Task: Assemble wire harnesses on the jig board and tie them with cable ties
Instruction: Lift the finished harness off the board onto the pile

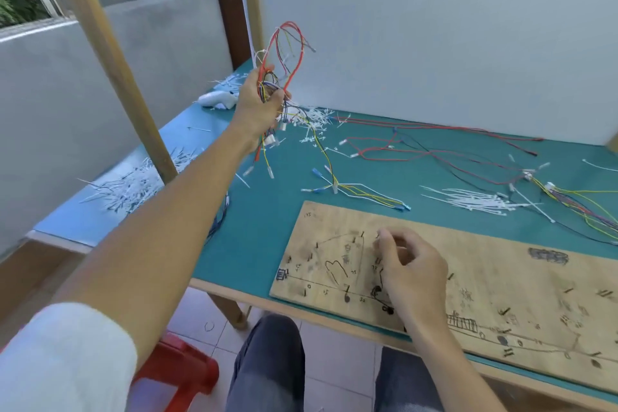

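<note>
Far left: heap of clipped tie ends (133, 184) beside a wooden post (110, 53). Left hand (257, 104) clamps round one bundled harness (284, 53), raised above the table, likely finished. Jig board (501, 278) lies bare of wires; next harness not yet begun. Right hand (408, 264) hovers over its pegs, fingers curled; pinching anything, cannot tell. Loose wires (434, 147) and fresh cable ties (475, 201) wait beyond.

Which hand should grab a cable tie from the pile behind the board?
Right hand: it hovers over the board, nearer the ties, seemingly empty. The left hand is raised far off, gripping a wire bundle.
</note>
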A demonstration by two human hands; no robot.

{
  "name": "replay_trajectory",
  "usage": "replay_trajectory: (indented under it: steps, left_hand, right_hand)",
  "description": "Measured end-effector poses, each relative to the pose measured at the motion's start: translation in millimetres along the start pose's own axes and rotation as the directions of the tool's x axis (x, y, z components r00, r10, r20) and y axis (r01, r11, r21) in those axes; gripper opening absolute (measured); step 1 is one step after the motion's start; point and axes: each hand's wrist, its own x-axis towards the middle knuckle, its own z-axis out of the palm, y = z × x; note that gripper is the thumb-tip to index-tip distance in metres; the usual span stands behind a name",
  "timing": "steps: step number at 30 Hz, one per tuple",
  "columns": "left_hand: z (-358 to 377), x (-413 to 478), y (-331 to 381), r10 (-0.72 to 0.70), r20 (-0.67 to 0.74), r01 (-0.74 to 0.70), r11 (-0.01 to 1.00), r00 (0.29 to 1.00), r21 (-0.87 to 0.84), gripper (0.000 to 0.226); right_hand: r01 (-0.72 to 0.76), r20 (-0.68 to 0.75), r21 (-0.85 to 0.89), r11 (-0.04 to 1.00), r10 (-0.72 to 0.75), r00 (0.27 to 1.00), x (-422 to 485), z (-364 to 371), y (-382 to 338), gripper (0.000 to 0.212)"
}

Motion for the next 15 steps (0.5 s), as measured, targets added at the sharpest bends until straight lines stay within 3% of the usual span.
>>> replay_trajectory:
  steps: [2, 4, 6, 8, 11, 13, 15]
  left_hand:
    - [0.8, 15.7, -16.0, 0.003, 0.016, -0.005, 0.989, 1.000, 0.146, 0.043]
    - [4.6, 25.3, -26.5, -0.091, 0.015, 0.088, 0.988, 0.996, 0.127, 0.032]
    - [4.0, 33.9, -28.0, -0.249, -0.003, 0.249, 0.967, 0.968, -0.055, 0.023]
    - [-5.0, 44.3, -22.2, -0.341, 0.096, 0.354, 0.887, 0.935, -0.295, 0.029]
    - [-24.1, 61.9, -8.0, -0.282, 0.315, 0.410, 0.764, 0.906, -0.498, 0.029]
    - [-30.4, 68.1, -6.6, -0.255, 0.293, 0.361, 0.842, 0.921, -0.401, 0.023]
    - [-27.7, 67.0, -16.8, -0.261, 0.244, 0.312, 0.929, 0.934, -0.199, 0.023]
  right_hand:
    - [-0.027, -0.056, 0.058, 0.998, 0.030, 0.998, 0.5, 4.1, 1.7, 0.014]
    - [-0.005, -0.039, 0.020, 1.000, 0.006, 0.999, -0.3, 8.6, 4.2, 0.016]
    - [0.016, -0.005, -0.027, 1.000, -0.016, 1.000, 0.5, 10.0, 5.8, 0.017]
    - [0.021, -0.001, -0.024, 0.999, -0.021, 1.000, 2.1, 9.8, 8.6, 0.018]
    - [0.022, -0.006, 0.001, 1.000, -0.022, 1.000, 3.1, 9.8, 11.4, 0.018]
    - [0.029, 0.001, -0.002, 1.000, -0.029, 1.000, 2.4, 10.4, 11.3, 0.018]
    - [0.021, 0.017, 0.003, 1.000, -0.021, 1.000, 2.4, 10.7, 10.3, 0.017]
